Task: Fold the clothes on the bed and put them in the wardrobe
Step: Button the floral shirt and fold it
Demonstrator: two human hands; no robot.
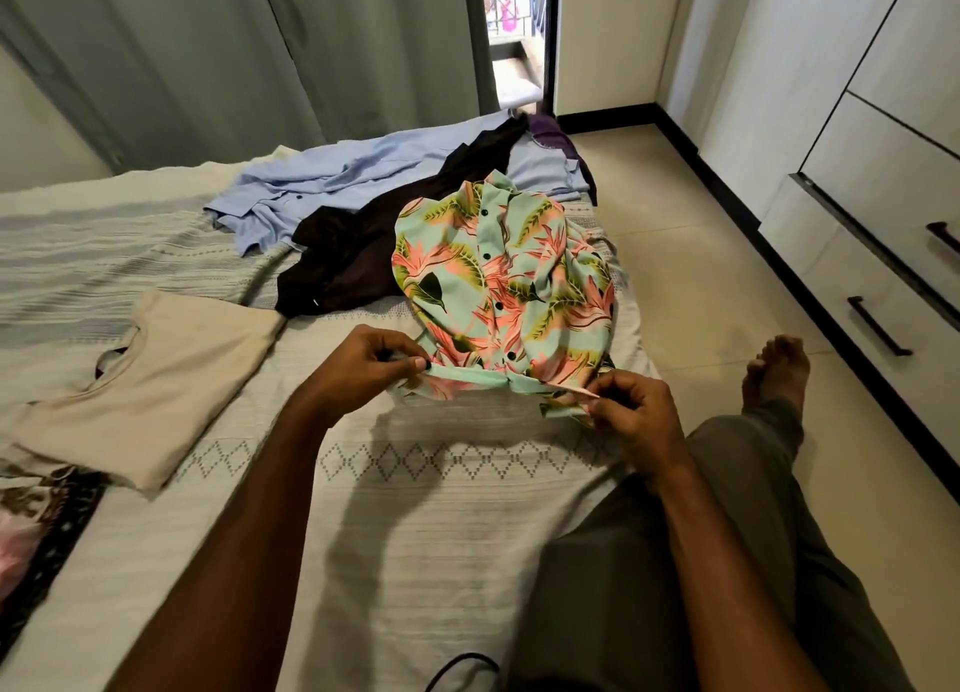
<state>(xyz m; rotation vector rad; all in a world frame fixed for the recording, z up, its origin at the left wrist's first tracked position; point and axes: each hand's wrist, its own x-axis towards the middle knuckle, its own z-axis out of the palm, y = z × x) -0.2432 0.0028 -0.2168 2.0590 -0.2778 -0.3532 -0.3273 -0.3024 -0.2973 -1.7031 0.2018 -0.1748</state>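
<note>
We are sitting on the bed (415, 509), its far end carrying unfolded clothes (332, 198). The floral shirt (498, 286) is lying ahead, buttoned side up. Our left hand (369, 364) and right hand (634, 411) are pinching its hem, likely stretching it flat for folding

Bed (405, 509) under a pale woven bedspread with grey stripes and diamond bands. Directly on it: folded beige knit top (156, 385) at left; crumpled light-blue button shirt (332, 182) farther back; dark brown garment (358, 255) beside it; mint floral-print button shirt (504, 286) partly over the brown one.
</note>
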